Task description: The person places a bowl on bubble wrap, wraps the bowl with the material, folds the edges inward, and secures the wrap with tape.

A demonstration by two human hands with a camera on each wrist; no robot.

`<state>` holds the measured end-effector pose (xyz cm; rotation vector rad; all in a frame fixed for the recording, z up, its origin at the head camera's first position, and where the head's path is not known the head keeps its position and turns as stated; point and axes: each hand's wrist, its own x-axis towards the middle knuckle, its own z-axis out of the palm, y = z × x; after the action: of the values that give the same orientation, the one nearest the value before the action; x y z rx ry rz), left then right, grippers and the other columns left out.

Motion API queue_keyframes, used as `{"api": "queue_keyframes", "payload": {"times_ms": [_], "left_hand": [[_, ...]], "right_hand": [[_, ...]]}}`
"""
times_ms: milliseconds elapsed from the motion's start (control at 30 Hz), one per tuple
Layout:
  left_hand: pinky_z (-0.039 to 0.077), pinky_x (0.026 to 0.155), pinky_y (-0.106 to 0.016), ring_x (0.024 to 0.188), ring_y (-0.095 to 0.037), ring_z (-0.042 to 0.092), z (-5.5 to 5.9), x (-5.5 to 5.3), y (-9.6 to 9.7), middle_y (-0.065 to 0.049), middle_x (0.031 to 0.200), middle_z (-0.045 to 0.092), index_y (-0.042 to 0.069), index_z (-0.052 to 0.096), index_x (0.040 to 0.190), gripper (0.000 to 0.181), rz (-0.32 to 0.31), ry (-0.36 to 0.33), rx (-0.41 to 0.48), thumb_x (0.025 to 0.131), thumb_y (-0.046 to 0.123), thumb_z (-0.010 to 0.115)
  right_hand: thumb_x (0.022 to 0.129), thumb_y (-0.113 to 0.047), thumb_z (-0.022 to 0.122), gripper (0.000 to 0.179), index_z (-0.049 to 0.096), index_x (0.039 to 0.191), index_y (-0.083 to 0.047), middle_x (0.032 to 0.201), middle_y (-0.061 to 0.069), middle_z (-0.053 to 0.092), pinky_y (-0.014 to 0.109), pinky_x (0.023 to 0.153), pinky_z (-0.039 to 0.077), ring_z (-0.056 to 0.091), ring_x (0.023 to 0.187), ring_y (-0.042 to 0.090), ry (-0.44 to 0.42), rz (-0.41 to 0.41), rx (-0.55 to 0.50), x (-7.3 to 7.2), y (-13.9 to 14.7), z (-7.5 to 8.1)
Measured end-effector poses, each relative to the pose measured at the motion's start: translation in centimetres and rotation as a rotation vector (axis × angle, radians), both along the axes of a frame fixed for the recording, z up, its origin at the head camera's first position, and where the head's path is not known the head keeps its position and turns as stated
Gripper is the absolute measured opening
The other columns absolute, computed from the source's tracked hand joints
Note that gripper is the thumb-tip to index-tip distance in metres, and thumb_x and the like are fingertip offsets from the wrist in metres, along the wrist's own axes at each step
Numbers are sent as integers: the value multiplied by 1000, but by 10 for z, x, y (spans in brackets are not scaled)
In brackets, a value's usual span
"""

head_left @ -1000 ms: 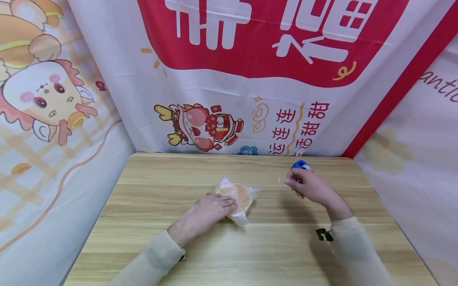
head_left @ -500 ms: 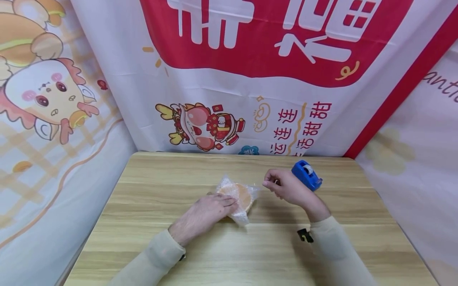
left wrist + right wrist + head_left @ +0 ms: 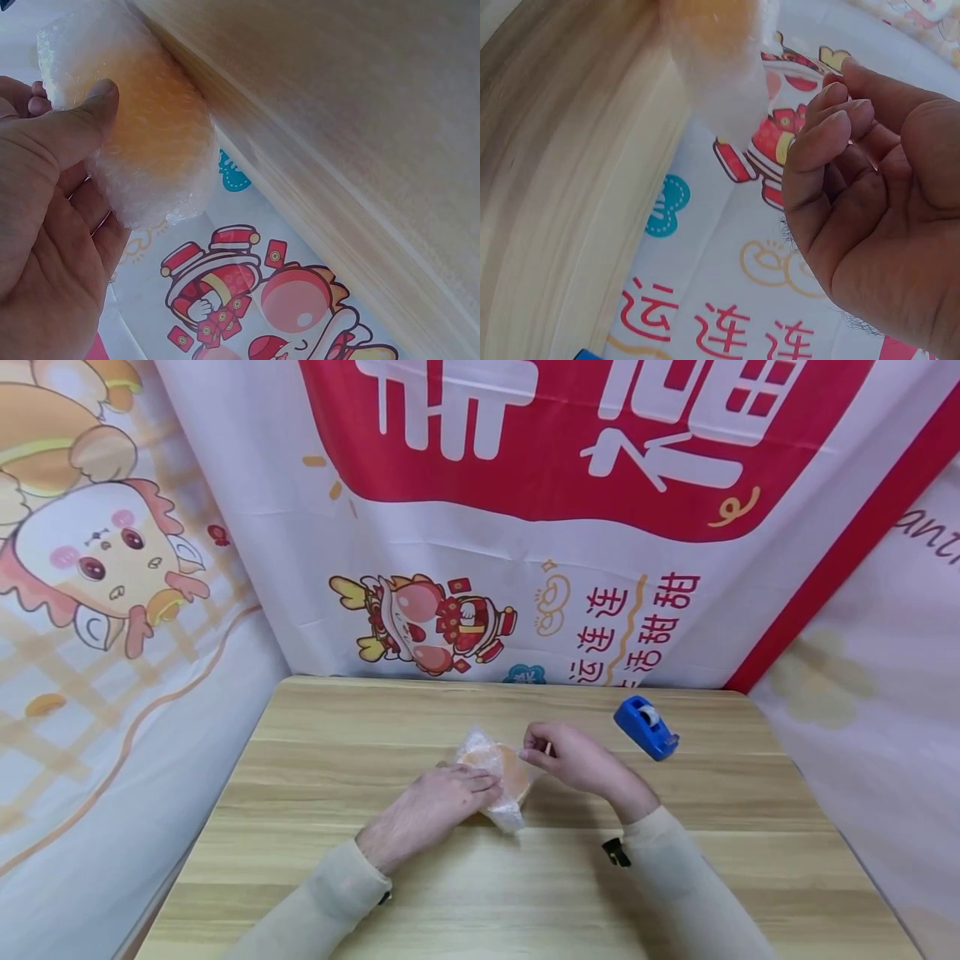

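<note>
A round, flat orange object (image 3: 513,770) lies wrapped in clear bubble wrap (image 3: 508,817) near the middle of the table. My left hand (image 3: 431,814) grips the bundle from its left side, fingers on top; in the left wrist view the thumb (image 3: 101,101) presses against the bubble wrap. At the bundle's right edge is my right hand (image 3: 576,762), with thumb and forefinger tips together and the other fingers curled. They pinch a short strip of clear tape, barely visible now. What exactly the orange object is stays blurred by the wrap.
A blue tape dispenser (image 3: 645,731) stands at the back right of the wooden table (image 3: 337,727), beyond my right hand. Printed cloths (image 3: 247,543) hang behind the table and on both sides of it.
My right hand has moved left from the tape dispenser to the bundle's right edge with the strip of tape, leaving the dispenser in full sight. My left hand stays on the bundle.
</note>
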<state>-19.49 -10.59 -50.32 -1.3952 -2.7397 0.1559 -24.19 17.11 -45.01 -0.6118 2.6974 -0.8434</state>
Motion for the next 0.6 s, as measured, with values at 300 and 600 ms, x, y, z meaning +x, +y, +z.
{"api": "queue_keyframes", "payload": {"times_ms": [300, 600], "left_hand": [[56, 135, -41, 162, -18, 65, 1, 1, -2, 0, 172, 68, 18, 70, 164, 53, -33, 60, 11, 113, 1, 71], [56, 135, -39, 161, -18, 65, 1, 1, -2, 0, 173, 68, 17, 69, 164, 53, -44, 96, -8, 114, 2, 69]], "right_hand": [[116, -24, 76, 17, 71, 100, -20, 94, -3, 72, 31, 76, 57, 64, 86, 15, -8, 26, 79, -1, -22, -5], [114, -24, 79, 16, 72, 100, -23, 90, -6, 71, 30, 73, 54, 63, 82, 13, 22, 69, 158, -3, -35, -7]]}}
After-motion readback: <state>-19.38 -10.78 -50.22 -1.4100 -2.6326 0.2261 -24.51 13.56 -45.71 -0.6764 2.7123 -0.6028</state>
